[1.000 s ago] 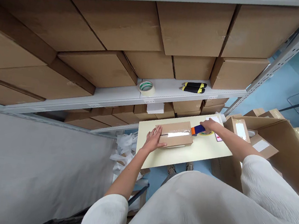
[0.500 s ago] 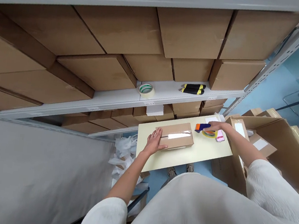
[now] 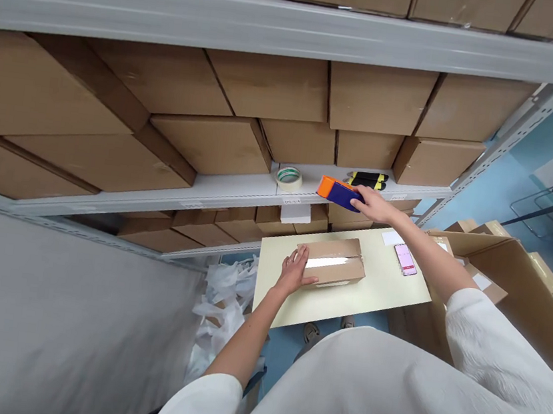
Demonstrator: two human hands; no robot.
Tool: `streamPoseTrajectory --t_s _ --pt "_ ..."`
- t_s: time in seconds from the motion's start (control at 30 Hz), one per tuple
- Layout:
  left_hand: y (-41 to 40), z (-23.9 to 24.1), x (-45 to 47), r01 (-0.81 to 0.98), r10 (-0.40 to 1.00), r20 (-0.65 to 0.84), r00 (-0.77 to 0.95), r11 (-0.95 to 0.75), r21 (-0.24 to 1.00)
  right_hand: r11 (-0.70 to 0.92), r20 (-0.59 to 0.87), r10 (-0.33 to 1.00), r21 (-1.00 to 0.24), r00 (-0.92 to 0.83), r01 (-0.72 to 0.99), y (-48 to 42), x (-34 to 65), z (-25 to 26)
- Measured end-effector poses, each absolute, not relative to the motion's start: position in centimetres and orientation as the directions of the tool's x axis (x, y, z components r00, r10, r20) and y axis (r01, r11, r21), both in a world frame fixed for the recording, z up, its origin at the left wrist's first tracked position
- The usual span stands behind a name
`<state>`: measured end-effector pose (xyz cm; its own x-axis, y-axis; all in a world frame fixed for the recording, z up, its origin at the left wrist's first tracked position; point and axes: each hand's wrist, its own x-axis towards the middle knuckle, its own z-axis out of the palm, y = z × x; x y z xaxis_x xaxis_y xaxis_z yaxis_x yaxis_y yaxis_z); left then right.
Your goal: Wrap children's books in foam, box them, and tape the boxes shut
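On the cream tabletop lies a closed cardboard box with a shiny strip of clear tape along its top. My left hand holds the box at its left end, fingers over the top and thumb along the near edge. Above the table's far side, in front of the shelf edge, my right hand grips an orange and dark blue tape dispenser. The dispenser is raised clear of the box, and its handle is partly hidden by my fingers.
The shelf ahead carries stacked cartons, a tape roll and black-and-yellow cutters. A phone lies on the table's right part. At right stands a large open carton; white plastic bags lie at left below.
My right hand has lifted the tape dispenser up and left from the table's right part to the shelf front. My left hand stays on the box. The view has tilted upward.
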<state>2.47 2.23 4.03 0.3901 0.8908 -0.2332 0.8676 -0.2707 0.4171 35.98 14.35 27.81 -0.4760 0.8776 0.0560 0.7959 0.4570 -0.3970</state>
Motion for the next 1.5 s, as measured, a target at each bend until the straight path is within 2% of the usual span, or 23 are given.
streamPoseTrajectory --t_s 0.13,0.27,0.57,0.77,0.8,0.87,0.97,1.03,1.1,1.17,1.27,1.5 --pt "2.1 4.0 2.5 0.857 0.889 -0.232 0.394 -0.264 0.443 0.526 0.14 0.849 -0.131 -0.51 0.84 18.5 31.6 27.0" --pt "1.8 4.1 2.5 0.853 0.889 -0.236 0.393 -0.255 0.456 0.52 0.117 0.851 -0.04 -0.512 0.854 21.5 29.8 25.8" --pt "1.8 4.2 2.4 0.848 0.886 -0.242 0.395 -0.25 0.467 0.495 0.09 0.868 -0.084 -0.488 0.865 23.6 27.6 24.8" --pt "1.8 4.2 2.3 0.85 0.891 -0.228 0.393 -0.258 0.458 0.469 0.284 0.859 -0.104 -0.426 0.877 18.9 28.3 23.7" --pt "1.7 4.2 2.2 0.848 0.891 -0.223 0.395 -0.261 0.461 0.452 0.276 0.869 -0.108 -0.41 0.885 17.3 28.6 22.9" --pt "1.7 4.2 2.2 0.845 0.89 -0.22 0.398 -0.263 0.464 0.424 0.169 0.9 -0.129 -0.402 0.896 13.5 29.3 20.5" --pt "1.8 4.6 2.6 0.859 0.905 -0.217 0.365 -0.238 0.453 0.341 -0.008 0.936 -0.229 -0.352 0.912 7.9 29.7 16.0" --pt "1.7 5.0 3.4 0.877 0.932 -0.171 0.319 -0.222 0.426 0.312 -0.064 0.937 -0.285 -0.343 0.906 4.7 29.3 13.2" --pt "1.3 5.2 4.5 0.874 0.939 -0.089 0.333 -0.272 0.402 0.335 -0.081 0.921 -0.34 -0.382 0.879 2.2 28.6 10.9" --pt "0.7 5.2 5.6 0.837 0.9 -0.036 0.434 -0.388 0.385 0.403 -0.08 0.882 -0.383 -0.464 0.831 0.4 27.9 9.1" --pt "-0.3 4.4 6.6 0.777 0.818 -0.06 0.572 -0.517 0.358 0.47 -0.082 0.84 -0.382 -0.536 0.796 -1.0 27.8 6.9" --pt "-1.0 2.3 5.8 0.827 0.859 -0.031 0.51 -0.481 0.292 0.531 -0.012 0.827 -0.312 -0.562 0.788 -1.3 32.0 3.7"
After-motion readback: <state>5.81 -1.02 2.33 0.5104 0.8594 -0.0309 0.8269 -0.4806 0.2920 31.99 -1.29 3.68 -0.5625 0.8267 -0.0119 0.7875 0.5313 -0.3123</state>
